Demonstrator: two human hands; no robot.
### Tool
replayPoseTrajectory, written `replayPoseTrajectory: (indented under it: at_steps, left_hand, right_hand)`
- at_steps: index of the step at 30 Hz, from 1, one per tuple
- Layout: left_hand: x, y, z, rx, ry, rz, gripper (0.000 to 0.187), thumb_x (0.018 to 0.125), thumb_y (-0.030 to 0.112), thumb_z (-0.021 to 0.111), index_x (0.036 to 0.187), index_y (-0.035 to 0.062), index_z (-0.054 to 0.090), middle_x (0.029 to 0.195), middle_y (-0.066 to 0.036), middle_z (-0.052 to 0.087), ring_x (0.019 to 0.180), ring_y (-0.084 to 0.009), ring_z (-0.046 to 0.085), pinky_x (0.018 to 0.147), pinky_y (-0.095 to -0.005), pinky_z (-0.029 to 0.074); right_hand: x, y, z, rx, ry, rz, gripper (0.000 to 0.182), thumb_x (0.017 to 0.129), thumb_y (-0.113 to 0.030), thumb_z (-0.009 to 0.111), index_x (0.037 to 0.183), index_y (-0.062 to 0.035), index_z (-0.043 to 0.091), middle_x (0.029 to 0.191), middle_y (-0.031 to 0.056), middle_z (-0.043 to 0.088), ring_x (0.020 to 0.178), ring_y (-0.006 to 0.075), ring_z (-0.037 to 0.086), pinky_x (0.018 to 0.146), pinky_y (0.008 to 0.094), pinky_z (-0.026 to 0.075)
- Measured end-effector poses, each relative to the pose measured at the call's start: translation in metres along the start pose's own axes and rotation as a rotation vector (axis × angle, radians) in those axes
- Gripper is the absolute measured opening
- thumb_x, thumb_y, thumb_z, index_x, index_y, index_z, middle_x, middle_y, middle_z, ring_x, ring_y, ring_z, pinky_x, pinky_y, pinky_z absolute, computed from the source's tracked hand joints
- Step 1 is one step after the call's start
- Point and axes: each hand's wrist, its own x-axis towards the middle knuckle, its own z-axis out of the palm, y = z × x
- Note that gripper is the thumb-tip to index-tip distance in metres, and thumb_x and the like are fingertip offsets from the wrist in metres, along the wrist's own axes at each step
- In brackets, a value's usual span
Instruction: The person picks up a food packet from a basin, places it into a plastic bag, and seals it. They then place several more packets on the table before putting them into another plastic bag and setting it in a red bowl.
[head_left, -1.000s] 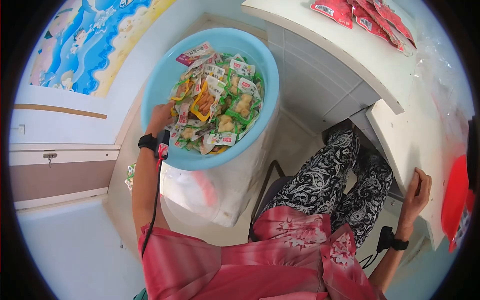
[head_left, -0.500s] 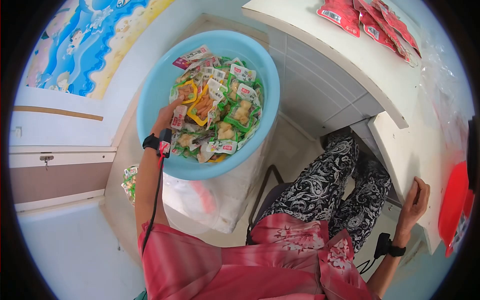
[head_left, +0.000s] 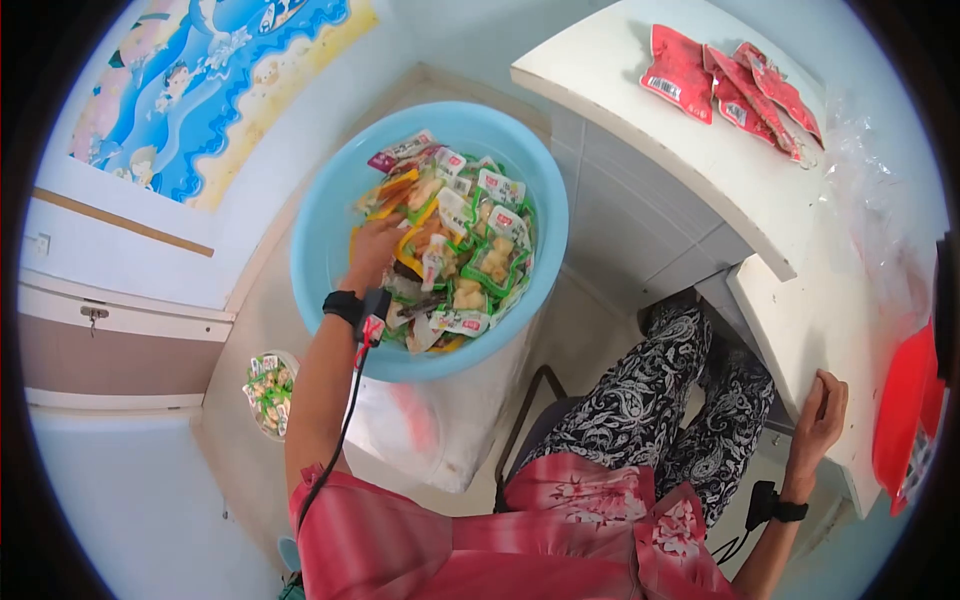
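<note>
My left hand (head_left: 374, 252) reaches into a light blue basin (head_left: 555, 215), among a heap of small sealed snack packets (head_left: 497, 258) with clear windows and green or yellow edges. Its fingers are blurred and partly lost against the yellow-edged packets (head_left: 420, 235), so I cannot tell whether they grip one. My right hand (head_left: 822, 412) rests at the edge of the white tabletop (head_left: 775, 290), fingers stretched out and nothing in them. Each wrist wears a black band with a small cabled device.
Several red packets (head_left: 682, 75) lie on the upper white counter (head_left: 590, 55), near crumpled clear plastic (head_left: 865, 210). A red container (head_left: 900, 405) stands at the far right. On the left, a small tub of packets (head_left: 268, 395) sits low beside my arm.
My left hand has moved right, deeper into the heap, and the yellow-edged packets there have shifted. The view has tilted, bringing more of the small tub into sight. My right hand stays at the table edge.
</note>
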Motion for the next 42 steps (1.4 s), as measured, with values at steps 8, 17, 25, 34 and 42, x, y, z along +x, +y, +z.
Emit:
replayPoseTrajectory:
  at_steps: [8,17,25,34,42]
  left_hand:
    - [-0.016,0.149,-0.017,1.12,-0.193,0.213,0.051,0.086,0.052,0.06,0.093,0.0033,0.074,0.088,-0.023,0.072,0.084,-0.042,0.07,0.073,-0.0529,0.054]
    - [0.118,0.044,-0.005,0.808,0.385,0.513,0.026,0.09,0.023,0.064,0.108,0.0037,0.067,0.103,-0.02,0.066,0.099,-0.0409,0.063,0.081,-0.0503,0.051]
    - [0.102,0.016,-0.019,0.663,0.232,0.36,0.026,0.087,0.024,0.068,0.1,0.0019,0.073,0.099,-0.023,0.069,0.095,-0.0425,0.065,0.085,-0.0508,0.051]
    - [0.065,0.024,-0.019,0.434,0.189,0.392,0.02,0.089,0.021,0.067,0.096,0.0042,0.074,0.102,-0.014,0.073,0.095,-0.038,0.067,0.084,-0.046,0.053]
    - [-0.044,0.089,0.013,0.562,-0.182,0.904,0.01,0.089,0.012,0.062,0.092,0.0036,0.067,0.109,-0.015,0.069,0.103,-0.0356,0.064,0.082,-0.0439,0.054]
  right_hand:
    - [0.005,-0.016,-0.013,-0.017,-0.044,0.048,0.012,0.093,0.006,0.057,0.103,0.0008,0.063,0.083,0.0095,0.051,0.069,0.017,0.05,0.062,0.0286,0.042]
    - [0.01,-0.023,-0.012,-0.008,0.061,0.021,0.014,0.087,0.008,0.062,0.097,-0.0021,0.065,0.076,0.0094,0.05,0.057,0.0198,0.05,0.053,0.0319,0.04]
    - [0.008,-0.016,0.0,0.024,0.041,-0.05,0.012,0.092,0.008,0.058,0.101,0.0011,0.063,0.081,0.0099,0.051,0.065,0.0192,0.047,0.058,0.0307,0.04]
    - [0.008,-0.018,-0.001,0.011,0.022,-0.045,0.012,0.094,0.008,0.056,0.103,0.0015,0.062,0.083,0.0087,0.049,0.069,0.0169,0.046,0.06,0.0284,0.039]
    - [0.005,-0.016,-0.004,-0.009,-0.02,0.008,0.01,0.096,0.006,0.055,0.104,0.0029,0.061,0.089,0.0115,0.054,0.08,0.021,0.054,0.074,0.0284,0.045]
